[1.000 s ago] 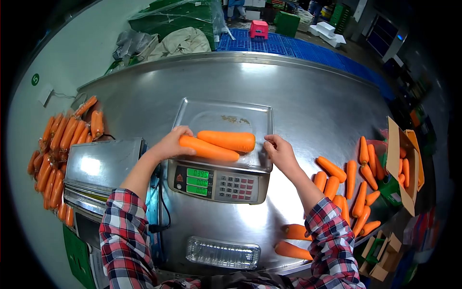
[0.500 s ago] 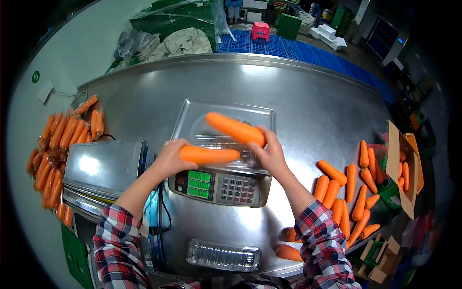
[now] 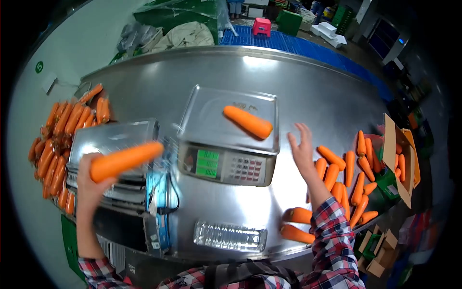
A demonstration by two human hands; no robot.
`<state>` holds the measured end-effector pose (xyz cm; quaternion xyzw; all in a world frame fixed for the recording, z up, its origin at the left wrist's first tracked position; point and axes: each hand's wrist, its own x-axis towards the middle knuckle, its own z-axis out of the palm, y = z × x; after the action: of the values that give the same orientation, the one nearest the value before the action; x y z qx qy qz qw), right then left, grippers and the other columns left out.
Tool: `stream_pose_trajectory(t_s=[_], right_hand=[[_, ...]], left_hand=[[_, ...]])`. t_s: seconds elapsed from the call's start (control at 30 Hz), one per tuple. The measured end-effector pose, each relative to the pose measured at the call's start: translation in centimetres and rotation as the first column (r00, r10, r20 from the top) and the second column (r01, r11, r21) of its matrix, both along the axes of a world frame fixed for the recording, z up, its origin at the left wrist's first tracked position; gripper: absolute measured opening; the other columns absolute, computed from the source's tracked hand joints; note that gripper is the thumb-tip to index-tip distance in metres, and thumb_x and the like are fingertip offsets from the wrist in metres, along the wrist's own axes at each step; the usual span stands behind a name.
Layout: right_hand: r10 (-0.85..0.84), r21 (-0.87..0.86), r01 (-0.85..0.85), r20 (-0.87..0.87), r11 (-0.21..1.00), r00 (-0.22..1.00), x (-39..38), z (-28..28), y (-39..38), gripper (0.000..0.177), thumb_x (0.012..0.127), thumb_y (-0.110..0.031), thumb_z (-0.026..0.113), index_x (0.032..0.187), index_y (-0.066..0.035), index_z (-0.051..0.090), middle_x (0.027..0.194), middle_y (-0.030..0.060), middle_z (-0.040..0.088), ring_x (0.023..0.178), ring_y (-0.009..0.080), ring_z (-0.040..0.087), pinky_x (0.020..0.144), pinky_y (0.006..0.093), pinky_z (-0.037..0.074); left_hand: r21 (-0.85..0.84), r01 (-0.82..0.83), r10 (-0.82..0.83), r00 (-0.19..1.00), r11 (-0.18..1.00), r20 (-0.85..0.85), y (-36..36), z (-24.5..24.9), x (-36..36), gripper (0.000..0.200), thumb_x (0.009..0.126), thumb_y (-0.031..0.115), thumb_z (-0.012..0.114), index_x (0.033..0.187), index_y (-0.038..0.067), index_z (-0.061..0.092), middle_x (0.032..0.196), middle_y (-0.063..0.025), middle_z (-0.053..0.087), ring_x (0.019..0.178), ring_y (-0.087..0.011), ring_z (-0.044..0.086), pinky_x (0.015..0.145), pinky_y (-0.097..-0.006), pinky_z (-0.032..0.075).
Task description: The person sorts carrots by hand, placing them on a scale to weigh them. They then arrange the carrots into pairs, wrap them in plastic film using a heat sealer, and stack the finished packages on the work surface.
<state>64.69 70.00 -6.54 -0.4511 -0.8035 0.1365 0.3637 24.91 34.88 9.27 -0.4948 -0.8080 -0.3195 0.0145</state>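
Note:
My left hand (image 3: 91,178) is closed around the near end of a large orange carrot (image 3: 126,161), above the flat metal-topped machine at the left. Blurred clear streaks beside this carrot look like a plastic tray, but smearing hides its outline. Another carrot (image 3: 248,122) lies slantwise on the metal platform of the digital scale (image 3: 231,166), whose green displays are lit. To the right of the scale, my right hand (image 3: 302,147) is held with fingers apart and nothing in it. A clear ribbed plastic tray (image 3: 230,236) rests on the steel table near my body.
Loose carrots (image 3: 358,188) are spread at the right, beside an open cardboard box (image 3: 397,159). Bagged carrots (image 3: 57,130) pile up against the left wall. The metal-topped machine (image 3: 113,132) occupies the table's left side. A raised edge (image 3: 260,52) runs along the back.
My left hand has swung left, off the scale, with its carrot. My right hand has let its carrot go onto the platform and moved right. The clear tray is gone from the scale.

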Motion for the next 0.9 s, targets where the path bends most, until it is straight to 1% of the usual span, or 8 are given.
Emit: stream_pose_trajectory(t_s=[0.17,0.47,0.63,0.7,0.77,0.8,0.83,0.9], right_hand=[[-0.020,-0.117,0.023,0.027,0.993,0.999,1.3,0.7,-4.5,0.042,0.088,-0.022,0.055,0.124,-0.001,0.046,0.127,0.0207,0.044,0.119,0.0348,0.043,0.099,0.0405,0.036],[-0.136,-0.126,0.135,-0.005,0.983,0.991,-6.7,2.5,-5.7,0.051,0.089,-0.025,0.056,0.129,0.002,0.040,0.125,0.0221,0.044,0.114,0.0331,0.046,0.096,0.0388,0.039],[-0.124,-0.069,0.132,0.110,0.989,0.986,-8.6,1.4,-3.3,0.061,0.090,-0.033,0.053,0.136,0.001,0.033,0.137,0.0247,0.035,0.129,0.0359,0.034,0.105,0.0405,0.030],[-0.012,-0.151,0.032,0.136,0.988,0.991,-9.0,0.7,-2.2,0.056,0.088,-0.031,0.055,0.132,0.001,0.038,0.132,0.0257,0.041,0.125,0.0320,0.041,0.102,0.0405,0.034],[0.049,-0.376,0.005,0.134,0.927,0.990,-9.5,-0.6,-0.1,0.047,0.081,-0.028,0.062,0.116,0.001,0.050,0.104,0.0206,0.062,0.097,0.0277,0.061,0.081,0.0386,0.049],[0.010,-0.254,0.034,0.171,0.966,0.985,-10.0,-0.3,-0.1,0.049,0.078,-0.027,0.066,0.113,0.003,0.052,0.098,0.0193,0.064,0.091,0.0277,0.063,0.076,0.0376,0.050],[-0.048,-0.418,0.159,0.264,0.895,0.963,-10.3,0.6,0.5,0.059,0.078,-0.029,0.070,0.120,0.005,0.047,0.108,0.0180,0.061,0.103,0.0246,0.058,0.088,0.0362,0.046],[-0.069,-0.520,0.229,0.308,0.823,0.949,-11.3,1.5,-0.6,0.050,0.077,-0.037,0.068,0.106,0.002,0.057,0.085,0.0093,0.061,0.070,0.0168,0.058,0.062,0.0296,0.047]], left_hand=[[-0.024,-0.167,0.168,0.986,0.986,0.021,-6.0,-2.6,-11.6,0.054,0.060,0.014,0.073,0.107,0.002,0.050,0.096,-0.0093,0.052,0.091,-0.0228,0.054,0.083,-0.0311,0.042],[-0.095,0.014,0.011,0.967,0.995,0.256,-10.4,-7.8,-24.4,0.055,0.061,0.013,0.075,0.111,0.003,0.052,0.103,-0.0082,0.055,0.096,-0.0212,0.053,0.089,-0.0306,0.041],[-0.193,0.115,-0.058,0.958,0.974,0.280,-10.1,-7.6,-27.3,0.060,0.062,0.013,0.076,0.117,0.004,0.052,0.111,-0.0099,0.052,0.108,-0.0238,0.050,0.095,-0.0321,0.039],[-0.168,0.151,-0.110,0.967,0.974,0.231,-10.0,-9.2,-28.6,0.065,0.063,0.020,0.078,0.121,0.005,0.051,0.115,-0.0120,0.052,0.114,-0.0275,0.047,0.101,-0.0345,0.035],[-0.140,0.213,-0.195,0.972,0.967,0.133,-9.9,-9.2,-28.8,0.066,0.065,0.027,0.079,0.121,0.006,0.052,0.119,-0.0130,0.051,0.116,-0.0279,0.046,0.102,-0.0360,0.035],[-0.162,0.211,-0.202,0.977,0.964,0.071,-9.9,-9.2,-28.8,0.066,0.065,0.028,0.079,0.122,0.007,0.052,0.121,-0.0141,0.050,0.116,-0.0294,0.046,0.101,-0.0360,0.035],[-0.229,0.163,-0.150,0.986,0.960,0.075,-9.6,-8.4,-28.4,0.066,0.065,0.028,0.079,0.123,0.008,0.052,0.119,-0.0145,0.051,0.115,-0.0297,0.047,0.101,-0.0359,0.036],[-0.293,0.128,-0.108,0.991,0.948,0.082,-9.4,-7.4,-28.0,0.066,0.066,0.028,0.079,0.123,0.009,0.052,0.117,-0.0148,0.051,0.115,-0.0298,0.047,0.100,-0.0352,0.036]])
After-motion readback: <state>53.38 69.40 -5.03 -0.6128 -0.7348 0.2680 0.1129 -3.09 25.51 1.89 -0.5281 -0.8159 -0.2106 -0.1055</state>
